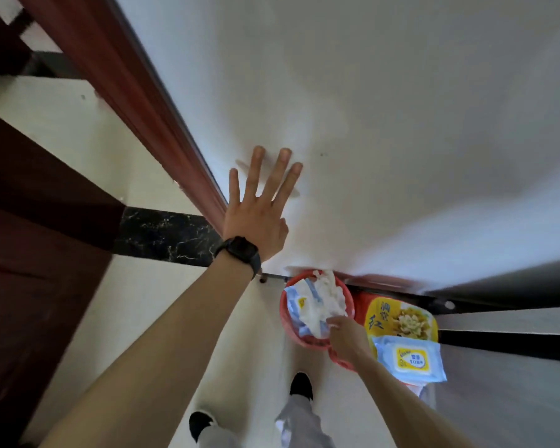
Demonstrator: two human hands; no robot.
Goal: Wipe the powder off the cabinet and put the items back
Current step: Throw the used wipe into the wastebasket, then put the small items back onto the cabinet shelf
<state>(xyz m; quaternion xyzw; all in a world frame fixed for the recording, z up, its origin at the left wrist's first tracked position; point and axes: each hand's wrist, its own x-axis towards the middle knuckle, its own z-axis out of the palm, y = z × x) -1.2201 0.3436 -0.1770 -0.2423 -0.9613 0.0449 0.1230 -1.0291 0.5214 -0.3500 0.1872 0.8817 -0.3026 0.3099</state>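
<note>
1. Forearms fill the lower frame, the left one (pixel 162 344) nearest the lens, with a dark watch (pixel 241 252) at the wrist.
2. Used white wipes (pixel 328 297) lie heaped in a red bin (pixel 285 313) on the floor against the foot of the wall (pixel 401 108); an empty blue wipe wrapper (pixel 296 302) sits in there too.
3. Right hand (pixel 348 334) reaches down over the bin's near rim, fingertips (pixel 333 321) touching the edge of the heap. Whether they pinch a wipe or have let go, I cannot tell.
4. Left hand (pixel 259 205) is spread flat, fingers wide, palm braced on the wall well above the bin and holding nothing.
5. Just to the right of the bin, a yellow food packet (pixel 401 318) and a blue pack of wet wipes (pixel 411 358) rest in a second red container (pixel 340 358).
6. That fresh pack lies beside the right wrist, to its outside, long side running roughly left to right, so the right hand is far nearer for any next pick.
7. No cabinet is clearly in view; shoes (pixel 301 384) stand below.
</note>
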